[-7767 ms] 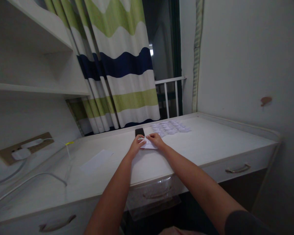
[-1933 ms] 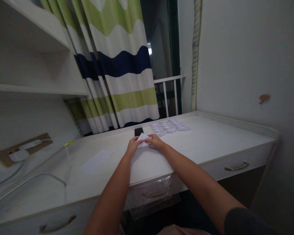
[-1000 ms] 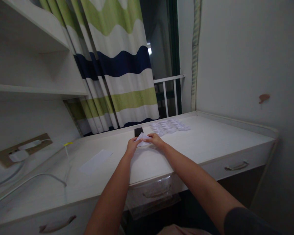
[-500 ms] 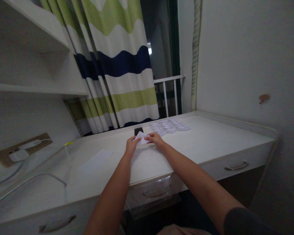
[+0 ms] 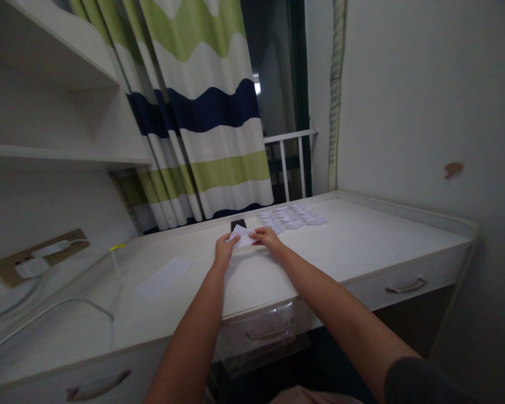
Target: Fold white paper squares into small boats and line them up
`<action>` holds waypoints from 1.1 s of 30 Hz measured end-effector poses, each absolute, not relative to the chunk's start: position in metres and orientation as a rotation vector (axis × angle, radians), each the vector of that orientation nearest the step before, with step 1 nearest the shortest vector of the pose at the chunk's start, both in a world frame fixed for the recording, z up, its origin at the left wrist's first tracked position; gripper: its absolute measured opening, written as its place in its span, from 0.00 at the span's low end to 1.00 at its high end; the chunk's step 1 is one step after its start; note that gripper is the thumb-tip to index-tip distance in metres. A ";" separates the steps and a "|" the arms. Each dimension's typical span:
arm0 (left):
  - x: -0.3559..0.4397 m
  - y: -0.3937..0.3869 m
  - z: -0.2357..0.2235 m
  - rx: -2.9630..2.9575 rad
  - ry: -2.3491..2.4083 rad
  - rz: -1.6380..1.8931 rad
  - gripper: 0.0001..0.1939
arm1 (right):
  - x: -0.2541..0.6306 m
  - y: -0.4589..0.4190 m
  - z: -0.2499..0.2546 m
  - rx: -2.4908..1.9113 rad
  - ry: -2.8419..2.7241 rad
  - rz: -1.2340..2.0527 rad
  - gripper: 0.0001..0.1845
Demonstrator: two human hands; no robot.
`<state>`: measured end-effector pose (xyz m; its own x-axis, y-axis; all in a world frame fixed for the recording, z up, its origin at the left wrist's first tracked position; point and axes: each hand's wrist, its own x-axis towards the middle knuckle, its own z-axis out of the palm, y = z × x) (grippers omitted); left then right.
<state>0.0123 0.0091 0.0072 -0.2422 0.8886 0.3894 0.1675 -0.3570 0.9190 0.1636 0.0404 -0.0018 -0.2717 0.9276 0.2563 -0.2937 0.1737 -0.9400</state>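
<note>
Between my two hands is a small piece of folded white paper, its peak pointing away from me, held just above the desk. My left hand pinches its left side, thumb on top. At the right side, my right hand grips the paper with thumb and fingers closed. A dark phone lies right behind the paper, partly covered by it. Several folded white paper pieces lie in rows beyond my right hand. To the left, flat white paper sheets rest on the desk.
The white desk has drawers with metal handles along its front. A cable runs over the left side from a wall socket with plugs. Shelves overhang at left. A striped curtain hangs behind.
My left hand has shifted slightly left and the folded paper has tilted a little with it. My right hand stays nearly in place, still gripping the paper.
</note>
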 end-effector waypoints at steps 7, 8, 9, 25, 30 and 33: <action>0.009 0.013 0.004 1.399 1.292 1.689 0.19 | 0.162 0.044 -0.003 -0.716 -1.304 1.325 0.13; 0.009 0.014 0.004 1.403 1.286 1.690 0.19 | 0.162 0.044 -0.003 -0.709 -1.312 1.322 0.14; 0.009 0.014 0.004 1.405 1.280 1.691 0.19 | 0.162 0.044 -0.003 -0.703 -1.316 1.321 0.15; 0.017 0.007 0.005 1.345 1.167 1.490 0.21 | 0.166 0.035 0.001 -0.785 -1.473 1.173 0.14; 0.018 0.005 0.007 1.284 1.136 1.504 0.20 | 0.167 0.035 0.002 -0.794 -1.404 1.130 0.15; 0.017 0.006 0.007 1.300 1.156 1.529 0.20 | 0.166 0.036 0.002 -0.788 -1.407 1.142 0.15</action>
